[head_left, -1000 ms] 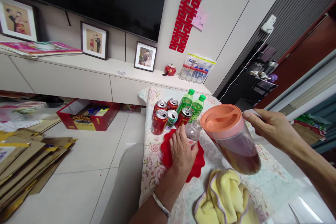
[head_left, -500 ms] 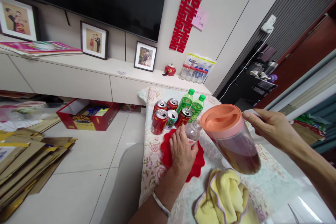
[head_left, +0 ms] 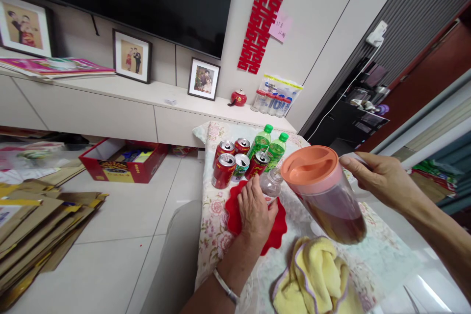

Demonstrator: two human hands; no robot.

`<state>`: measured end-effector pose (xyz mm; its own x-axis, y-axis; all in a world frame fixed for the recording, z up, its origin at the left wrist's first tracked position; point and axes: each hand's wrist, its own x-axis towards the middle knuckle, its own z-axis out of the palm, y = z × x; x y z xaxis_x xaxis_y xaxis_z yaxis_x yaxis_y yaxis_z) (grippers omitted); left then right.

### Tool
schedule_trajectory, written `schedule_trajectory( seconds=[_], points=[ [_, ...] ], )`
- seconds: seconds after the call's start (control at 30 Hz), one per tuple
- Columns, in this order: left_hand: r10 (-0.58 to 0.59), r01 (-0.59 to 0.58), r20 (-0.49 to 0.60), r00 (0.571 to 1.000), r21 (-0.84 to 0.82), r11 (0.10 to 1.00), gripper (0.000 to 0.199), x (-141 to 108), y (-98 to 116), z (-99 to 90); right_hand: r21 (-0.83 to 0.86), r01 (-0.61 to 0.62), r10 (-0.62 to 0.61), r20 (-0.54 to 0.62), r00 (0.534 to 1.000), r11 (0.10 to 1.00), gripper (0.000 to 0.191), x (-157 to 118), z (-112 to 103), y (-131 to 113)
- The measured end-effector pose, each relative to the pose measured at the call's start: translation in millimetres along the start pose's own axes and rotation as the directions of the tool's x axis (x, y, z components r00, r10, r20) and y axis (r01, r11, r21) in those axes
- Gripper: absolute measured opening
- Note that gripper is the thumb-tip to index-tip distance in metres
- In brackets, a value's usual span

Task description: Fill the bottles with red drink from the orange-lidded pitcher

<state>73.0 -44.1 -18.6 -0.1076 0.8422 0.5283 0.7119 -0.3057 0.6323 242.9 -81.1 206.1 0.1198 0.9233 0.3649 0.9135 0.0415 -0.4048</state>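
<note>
- While right hand point(head_left: 380, 175) grips tilted pitcher point(head_left: 327, 206) by handle point(head_left: 349, 159), right of center, left hand point(head_left: 255, 210) curls round clear bottle point(head_left: 271, 184), center.
- Yellow cloth point(head_left: 318, 274) bunched, lower right.

- The bare left hand point(head_left: 256, 208) is back-up, fingers curved forward, thumb spread to its right in a rounded grip.
- The bare left forearm point(head_left: 228, 270) slants up to it from below.
- The bare right hand point(head_left: 382, 174), higher and to the left hand's right, is closed, thumb pointing left.
- Its bare forearm point(head_left: 437, 218) slopes down rightward.
</note>
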Motion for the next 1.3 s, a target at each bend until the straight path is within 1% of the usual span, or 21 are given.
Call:
schedule_trajectory(
  seconds=[0.23,0.43,0.63,0.7,0.93,1.3],
  points=[
    [0.004,-0.004,0.004,1.0,0.011,1.0,0.075,0.9,0.8,-2.0,0.003,-0.009,0.009,0.012,1.0,1.0,0.057,0.5,-0.6,3.2],
    [0.006,-0.006,0.002,1.0,0.013,1.0,0.075,1.1,1.0,-3.0,-0.012,-0.028,0.028,0.018,0.999,1.0,0.061,-0.3,-1.1,1.5],
    [0.009,-0.009,0.001,1.0,0.013,1.0,0.074,1.2,0.3,-2.9,-0.072,-0.119,0.124,0.061,0.99,0.99,0.073,2.2,-2.3,5.7],
    [0.011,-0.011,0.0,1.0,0.014,1.0,0.074,1.3,0.1,-2.9,-0.091,-0.13,0.138,0.079,0.987,0.987,0.075,2.8,-2.3,7.9],
    [0.017,-0.016,-0.016,1.0,0.008,1.0,0.074,1.9,0.9,-3.0,-0.103,-0.126,0.135,0.091,0.987,0.987,0.077,2.7,-1.7,8.3],
    [0.005,-0.005,0.018,1.0,-0.006,1.0,0.072,1.2,-0.1,-3.0,-0.085,-0.12,0.127,0.075,0.989,0.989,0.077,1.3,-2.3,10.0]
  ],
)
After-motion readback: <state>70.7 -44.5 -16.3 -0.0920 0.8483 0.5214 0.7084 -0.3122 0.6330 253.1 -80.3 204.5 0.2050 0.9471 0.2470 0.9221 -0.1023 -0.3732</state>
